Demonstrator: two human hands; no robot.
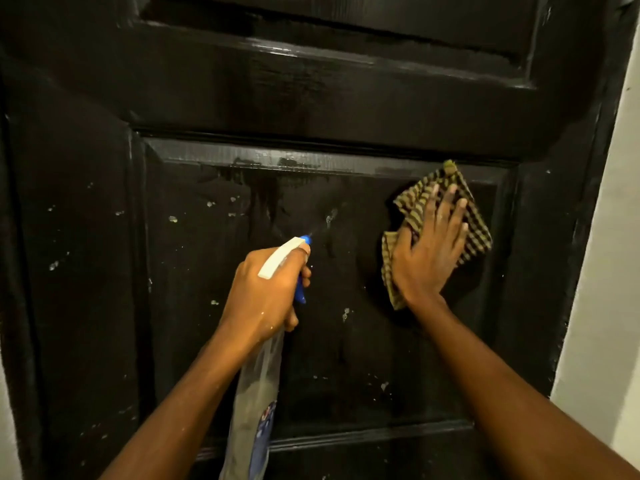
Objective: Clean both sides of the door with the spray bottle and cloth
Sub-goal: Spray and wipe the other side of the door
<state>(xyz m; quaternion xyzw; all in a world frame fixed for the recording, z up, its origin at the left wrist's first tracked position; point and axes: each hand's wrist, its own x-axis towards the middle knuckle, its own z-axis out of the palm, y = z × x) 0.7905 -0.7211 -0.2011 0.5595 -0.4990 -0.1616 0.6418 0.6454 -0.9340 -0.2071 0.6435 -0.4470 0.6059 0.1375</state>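
A black panelled door fills the view, with pale specks and wet streaks on its middle panel. My left hand grips the neck of a clear spray bottle with a white head and blue nozzle aimed at the panel; a thin jet leaves the nozzle. My right hand lies flat with straight fingers on a brown-and-yellow checked cloth, pressing it against the right side of the panel.
A white wall borders the door's right edge. Another recessed panel lies above, separated by a wide cross rail. A raised moulding runs along the bottom of the middle panel.
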